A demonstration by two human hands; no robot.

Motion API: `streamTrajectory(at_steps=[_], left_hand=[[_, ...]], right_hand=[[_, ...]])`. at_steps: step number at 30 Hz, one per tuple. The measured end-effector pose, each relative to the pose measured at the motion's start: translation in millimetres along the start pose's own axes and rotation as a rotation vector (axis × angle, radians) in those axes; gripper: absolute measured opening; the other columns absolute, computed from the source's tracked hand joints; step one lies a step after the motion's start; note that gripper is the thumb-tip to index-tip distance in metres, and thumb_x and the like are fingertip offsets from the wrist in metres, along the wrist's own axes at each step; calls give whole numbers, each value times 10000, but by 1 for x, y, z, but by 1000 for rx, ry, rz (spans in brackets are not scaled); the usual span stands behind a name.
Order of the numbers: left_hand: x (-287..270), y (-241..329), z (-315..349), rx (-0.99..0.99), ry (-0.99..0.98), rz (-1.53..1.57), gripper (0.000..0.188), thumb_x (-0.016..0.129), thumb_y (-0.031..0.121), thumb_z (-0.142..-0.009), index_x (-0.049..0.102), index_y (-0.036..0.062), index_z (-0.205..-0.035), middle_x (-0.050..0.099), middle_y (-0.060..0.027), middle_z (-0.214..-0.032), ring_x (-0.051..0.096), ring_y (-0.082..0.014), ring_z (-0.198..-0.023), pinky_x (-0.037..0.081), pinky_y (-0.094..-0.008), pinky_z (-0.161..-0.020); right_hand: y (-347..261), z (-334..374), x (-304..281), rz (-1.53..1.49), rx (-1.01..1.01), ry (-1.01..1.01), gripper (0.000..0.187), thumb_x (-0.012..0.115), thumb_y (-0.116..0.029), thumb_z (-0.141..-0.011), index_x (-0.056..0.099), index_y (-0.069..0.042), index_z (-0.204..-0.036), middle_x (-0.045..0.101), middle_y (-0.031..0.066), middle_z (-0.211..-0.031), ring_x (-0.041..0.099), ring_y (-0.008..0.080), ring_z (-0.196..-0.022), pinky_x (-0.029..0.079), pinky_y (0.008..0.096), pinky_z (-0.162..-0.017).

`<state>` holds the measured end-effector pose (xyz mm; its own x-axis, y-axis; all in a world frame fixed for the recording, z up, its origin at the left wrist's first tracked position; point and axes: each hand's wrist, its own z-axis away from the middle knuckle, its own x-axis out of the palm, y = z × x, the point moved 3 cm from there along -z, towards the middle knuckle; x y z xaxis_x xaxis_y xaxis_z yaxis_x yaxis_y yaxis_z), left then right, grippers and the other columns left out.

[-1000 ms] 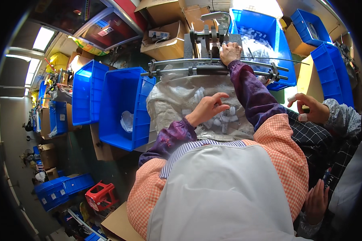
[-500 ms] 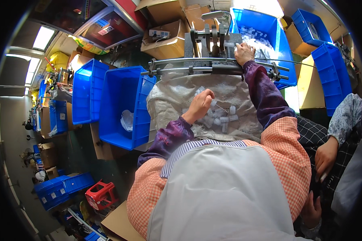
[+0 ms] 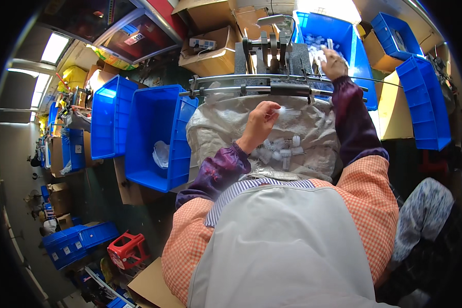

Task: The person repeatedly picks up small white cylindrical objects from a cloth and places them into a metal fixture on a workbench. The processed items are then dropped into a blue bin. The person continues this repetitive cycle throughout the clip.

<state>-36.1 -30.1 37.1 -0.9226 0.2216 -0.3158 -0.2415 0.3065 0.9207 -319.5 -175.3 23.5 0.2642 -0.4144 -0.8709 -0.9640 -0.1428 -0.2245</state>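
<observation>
My left hand point(image 3: 262, 124) is raised over a crumpled whitish sheet point(image 3: 213, 120), its fingers pinched on a small translucent white plastic piece point(image 3: 283, 109). Several ribbed white plastic pieces point(image 3: 278, 149) lie in a loose heap on the sheet just below that hand. My right hand point(image 3: 334, 65) reaches to the near edge of a blue bin point(image 3: 351, 38) at the far right, which holds more such pieces. Its fingers are curled around a white plastic piece point(image 3: 330, 44), slightly blurred. Between the hands stands a dark bench machine point(image 3: 274, 59) with metal rails point(image 3: 231, 78) across its front.
Two blue bins point(image 3: 154, 100) stand at the left, one with a clear bag point(image 3: 161, 154) inside. Cardboard boxes point(image 3: 210, 51) sit behind. More blue bins point(image 3: 421, 100) are at the right, near another person's patterned sleeve point(image 3: 423, 215). A red stool point(image 3: 128, 249) is at lower left.
My right hand has moved from the machine rightward to the bin. My left hand has shifted slightly up and right. The other person's hands have gone out of sight.
</observation>
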Motion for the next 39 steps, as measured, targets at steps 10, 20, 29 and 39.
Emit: streamTrajectory(at_steps=[10, 20, 29, 39], left_hand=[[-7, -17, -3, 13, -7, -449, 472, 670, 153, -752, 461, 6, -1149, 551, -143, -1051, 567, -247, -935, 478, -360, -765], [-3, -85, 47, -268, -253, -925, 562, 661, 226, -711, 416, 98, -1201, 482, -139, -1061, 486, -301, -1015, 455, -376, -802], [-8, -95, 38, -238, -162, -770, 440, 606, 156, -738, 456, 83, -1145, 546, -170, -1009, 545, -331, -942, 446, -397, -809], [-6, -108, 34, -227, -113, -676, 398, 558, 148, -762, 477, 70, -1144, 538, -184, -1037, 523, -342, -986, 419, -420, -842]], right_hand=[[-77, 34, 9, -714, 22, -345, 192, 533, -120, -842, 601, -8, -982, 607, 181, -921, 593, 270, -843, 458, 330, -730], [-65, -10, 71, 17, -70, -119, 135, 550, -145, -783, 593, -94, -901, 599, 86, -938, 522, 284, -959, 429, 395, -801], [-64, -13, 75, 18, -91, -146, 134, 532, -157, -797, 568, -101, -913, 597, 79, -938, 519, 282, -978, 405, 404, -809], [-58, -21, 75, 93, 120, -319, 260, 499, -358, -844, 621, -195, -1007, 609, -8, -1020, 500, 223, -1040, 310, 425, -904]])
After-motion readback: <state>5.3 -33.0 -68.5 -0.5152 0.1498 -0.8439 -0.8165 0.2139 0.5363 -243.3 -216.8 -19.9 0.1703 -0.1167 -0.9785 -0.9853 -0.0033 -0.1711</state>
